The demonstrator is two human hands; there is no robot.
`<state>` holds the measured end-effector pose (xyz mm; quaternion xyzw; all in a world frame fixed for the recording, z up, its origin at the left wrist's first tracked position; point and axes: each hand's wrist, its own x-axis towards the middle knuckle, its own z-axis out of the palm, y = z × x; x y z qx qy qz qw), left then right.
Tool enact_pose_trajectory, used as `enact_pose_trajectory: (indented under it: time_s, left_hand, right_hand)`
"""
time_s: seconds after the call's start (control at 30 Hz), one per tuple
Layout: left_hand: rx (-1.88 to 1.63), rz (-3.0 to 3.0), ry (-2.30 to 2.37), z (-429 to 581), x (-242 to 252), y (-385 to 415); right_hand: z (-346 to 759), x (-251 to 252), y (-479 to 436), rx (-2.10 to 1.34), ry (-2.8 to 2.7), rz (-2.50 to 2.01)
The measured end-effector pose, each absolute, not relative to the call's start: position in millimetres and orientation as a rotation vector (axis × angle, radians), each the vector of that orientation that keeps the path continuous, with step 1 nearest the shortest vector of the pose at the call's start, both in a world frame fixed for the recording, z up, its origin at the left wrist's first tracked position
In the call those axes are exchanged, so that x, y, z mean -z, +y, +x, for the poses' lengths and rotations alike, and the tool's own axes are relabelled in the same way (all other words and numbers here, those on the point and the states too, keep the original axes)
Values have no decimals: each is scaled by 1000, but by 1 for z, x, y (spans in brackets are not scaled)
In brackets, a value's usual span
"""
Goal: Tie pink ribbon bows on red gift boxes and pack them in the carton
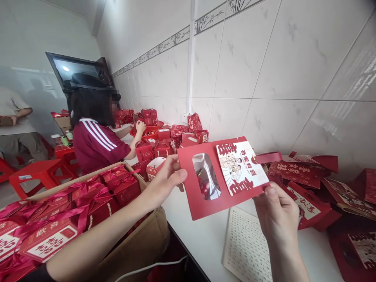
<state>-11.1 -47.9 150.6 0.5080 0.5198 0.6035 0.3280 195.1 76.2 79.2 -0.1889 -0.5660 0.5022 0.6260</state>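
Observation:
A red gift box (202,209) with a clear window and a white card (248,160) showing a cartoon couple is held up between my hands, tilted, above the white table. My left hand (169,178) grips its left edge, thumb on the front and fingers behind. At the lower right corner, near the card, my right hand (277,203) pinches the box. A dark red ribbon (267,157) sticks out past the card's right side. Through the window some red and silvery contents show, but their kind is unclear. Under the box lies an open notebook (246,243) with handwriting.
A cardboard box (147,235) full of ribboned red gift boxes (53,239) stands at left. More red boxes (311,196) lie at right against the tiled wall. A co-worker (96,137) sits beyond, at a red basket (151,131). Red stools (38,172) stand behind.

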Motion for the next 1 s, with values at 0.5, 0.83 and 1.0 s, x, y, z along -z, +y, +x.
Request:
enact_pose_trajectory:
  time_s: [0.5,0.83,1.0]
  left_hand:
    - [-1552,1495,1222,0,-131,-47]
    - [-1310,354,869,24,-108,-44]
    - [-1319,235,893,29,-103,-41]
  right_hand:
    - [204,-88,84,-1121,-1141,-414]
    - [202,-84,76,-1037,-1428,-417]
    - [202,-90,66,-1032,-1702,-593]
